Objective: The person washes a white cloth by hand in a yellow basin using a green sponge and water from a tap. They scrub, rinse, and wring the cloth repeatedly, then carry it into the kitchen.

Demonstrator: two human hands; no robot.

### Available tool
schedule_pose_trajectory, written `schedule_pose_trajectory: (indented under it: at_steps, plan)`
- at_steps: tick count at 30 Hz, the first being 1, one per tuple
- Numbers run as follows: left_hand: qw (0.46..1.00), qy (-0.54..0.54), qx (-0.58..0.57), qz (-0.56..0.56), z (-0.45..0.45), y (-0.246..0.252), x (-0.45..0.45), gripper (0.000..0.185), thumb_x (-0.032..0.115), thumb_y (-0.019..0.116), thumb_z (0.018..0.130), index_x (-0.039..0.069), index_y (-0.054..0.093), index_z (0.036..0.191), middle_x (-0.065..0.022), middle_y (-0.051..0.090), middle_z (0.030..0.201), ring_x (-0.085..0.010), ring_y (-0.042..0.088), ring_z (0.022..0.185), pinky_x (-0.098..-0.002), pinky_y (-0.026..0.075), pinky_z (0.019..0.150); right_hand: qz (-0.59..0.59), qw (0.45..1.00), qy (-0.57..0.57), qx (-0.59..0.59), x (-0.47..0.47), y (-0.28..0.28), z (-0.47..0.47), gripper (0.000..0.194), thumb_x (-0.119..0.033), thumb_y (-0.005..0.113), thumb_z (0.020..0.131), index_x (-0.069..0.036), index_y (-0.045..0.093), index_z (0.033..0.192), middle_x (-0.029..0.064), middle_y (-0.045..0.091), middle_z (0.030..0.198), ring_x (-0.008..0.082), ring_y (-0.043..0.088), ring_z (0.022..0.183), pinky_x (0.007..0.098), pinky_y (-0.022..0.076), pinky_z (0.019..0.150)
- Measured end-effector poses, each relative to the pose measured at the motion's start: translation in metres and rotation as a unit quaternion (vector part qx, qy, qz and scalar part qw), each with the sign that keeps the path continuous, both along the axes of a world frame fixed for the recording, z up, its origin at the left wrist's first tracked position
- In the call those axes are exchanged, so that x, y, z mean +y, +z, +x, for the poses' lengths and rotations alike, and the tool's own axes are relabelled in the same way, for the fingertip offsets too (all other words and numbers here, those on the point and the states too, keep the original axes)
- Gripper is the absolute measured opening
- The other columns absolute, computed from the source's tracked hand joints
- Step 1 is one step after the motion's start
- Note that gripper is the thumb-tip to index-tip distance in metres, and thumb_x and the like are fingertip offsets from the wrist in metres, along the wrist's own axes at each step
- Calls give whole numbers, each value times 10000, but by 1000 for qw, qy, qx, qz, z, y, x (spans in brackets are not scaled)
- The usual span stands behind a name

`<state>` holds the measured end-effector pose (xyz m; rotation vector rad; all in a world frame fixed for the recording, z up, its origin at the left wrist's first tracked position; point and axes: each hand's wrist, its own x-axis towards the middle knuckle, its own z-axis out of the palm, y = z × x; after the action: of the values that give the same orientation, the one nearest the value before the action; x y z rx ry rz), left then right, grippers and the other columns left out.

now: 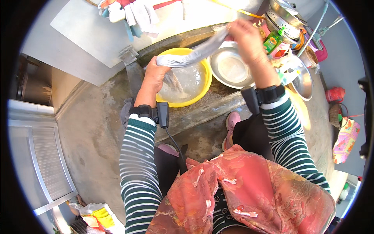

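Between my two hands stretches a wet grey cloth, pulled out lengthwise. My left hand grips one end over the left rim of a yellow plastic basin. A loose part of cloth hangs below that hand into the cloudy water. My right hand, somewhat blurred, holds the other end higher and to the right, beyond a metal basin. That metal basin stands right beside the yellow one, with a pale bottom.
A low concrete ledge runs in front of the basins. To the right are a green detergent bottle, stacked metal colanders and a steel bowl. A dark grey cloth lies left of the ledge. Cloths hang at the wall.
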<state>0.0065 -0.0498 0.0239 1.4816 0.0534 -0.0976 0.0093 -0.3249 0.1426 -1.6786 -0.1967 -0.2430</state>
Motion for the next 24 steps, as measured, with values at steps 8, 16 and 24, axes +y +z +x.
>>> schedule_pose_trajectory:
  at_steps: [8, 16, 24]
  plan:
    - [998, -53, 4, -44, -7, 54, -12, 436, -113, 561, 732, -15, 484, 1150, -81, 560, 1057, -182, 579, 964, -304, 481, 851, -341, 912, 111, 200, 50, -164, -18, 580, -232, 740, 707, -9, 535, 1202, 222, 622, 1121, 351, 597, 1065, 381, 470, 928]
    - [979, -16, 14, -202, -7, 60, -13, 393, -154, 553, 718, -16, 488, 1080, -121, 578, 1008, -235, 604, 918, -349, 505, 828, -20, 956, 232, 176, 112, -216, -16, 679, -158, 828, 644, -25, 532, 1240, 108, 608, 1165, 235, 561, 1097, 337, 430, 955]
    - [965, 137, -3, -224, 21, 26, 7, 352, -145, 498, 741, -12, 469, 1065, -140, 570, 1049, -277, 602, 949, -404, 515, 867, 99, 898, 218, 368, 112, -244, -19, 312, -92, 723, 747, -56, 615, 1037, 73, 642, 843, 177, 616, 779, 325, 496, 707]
